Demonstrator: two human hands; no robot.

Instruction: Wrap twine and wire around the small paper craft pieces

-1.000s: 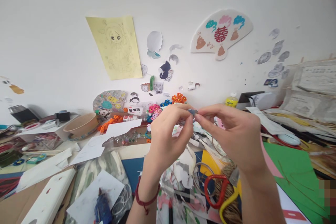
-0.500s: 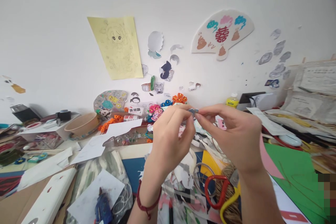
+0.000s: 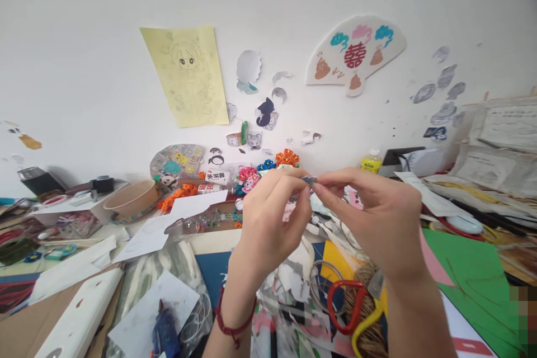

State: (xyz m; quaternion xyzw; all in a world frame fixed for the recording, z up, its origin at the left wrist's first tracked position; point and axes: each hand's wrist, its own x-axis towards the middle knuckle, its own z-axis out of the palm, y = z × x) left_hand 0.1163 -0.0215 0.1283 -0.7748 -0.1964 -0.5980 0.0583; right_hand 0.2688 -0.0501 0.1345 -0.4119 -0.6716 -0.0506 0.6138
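A small grey-blue piece (image 3: pixel 309 179) is pinched between the fingertips of both hands, raised above the cluttered table. My left hand (image 3: pixel 274 215), with a dark red cord bracelet at its wrist, closes thumb and fingers on the piece from the left. From the right, my right hand (image 3: pixel 373 212) grips it with thumb and forefinger. Fingertips cover most of the piece, so its shape is not clear. Beneath the hands lie red-handled scissors (image 3: pixel 346 306), a ball of brown twine (image 3: pixel 369 324) and paper scraps (image 3: pixel 293 282).
Orange crocheted flowers (image 3: pixel 287 158) and a yellow bottle (image 3: pixel 371 161) stand near the wall. On the left are a round tan bowl (image 3: pixel 131 199) and a blue glue-gun-like tool (image 3: pixel 165 333) on white paper. Green paper (image 3: pixel 470 268) lies at the right.
My right hand and forearm have shifted very slightly to the right. Both hands keep their pinch on the small piece.
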